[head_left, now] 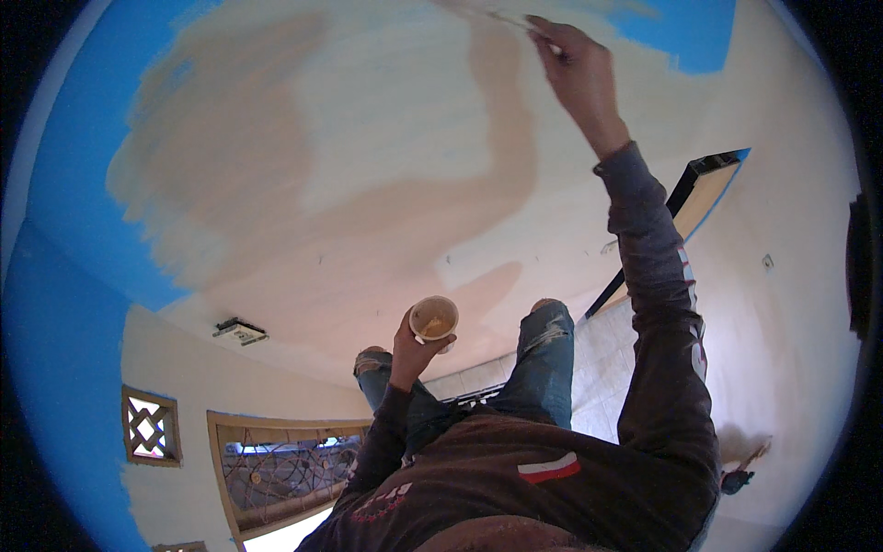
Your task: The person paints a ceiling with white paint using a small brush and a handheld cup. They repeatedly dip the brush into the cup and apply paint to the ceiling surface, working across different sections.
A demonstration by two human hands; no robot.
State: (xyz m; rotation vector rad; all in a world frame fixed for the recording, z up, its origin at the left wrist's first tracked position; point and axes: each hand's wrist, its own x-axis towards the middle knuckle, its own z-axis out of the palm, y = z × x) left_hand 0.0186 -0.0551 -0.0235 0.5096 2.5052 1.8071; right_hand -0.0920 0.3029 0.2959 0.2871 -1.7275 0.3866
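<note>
My right hand [578,78] is raised high at the top of the view, its fingers closed round the thin handle of a paintbrush [501,18]. The brush reaches left to the wall [395,120], and its bristle end is blurred at the upper edge. Pale cream paint covers much of this wall over bright blue. Low in front of my body, my left hand [412,354] grips a white cup [434,317]. Some yellowish-cream paint shows inside the cup, whose mouth faces up. Shadows of my head and arm fall across the wall.
Blue paint [69,276] shows along the left and at the upper right. An electrical box [241,331] sits in the wall at lower left, near a lattice vent [152,425] and a wood-framed window with a grille [290,465]. A dark-edged frame [708,184] stands at right.
</note>
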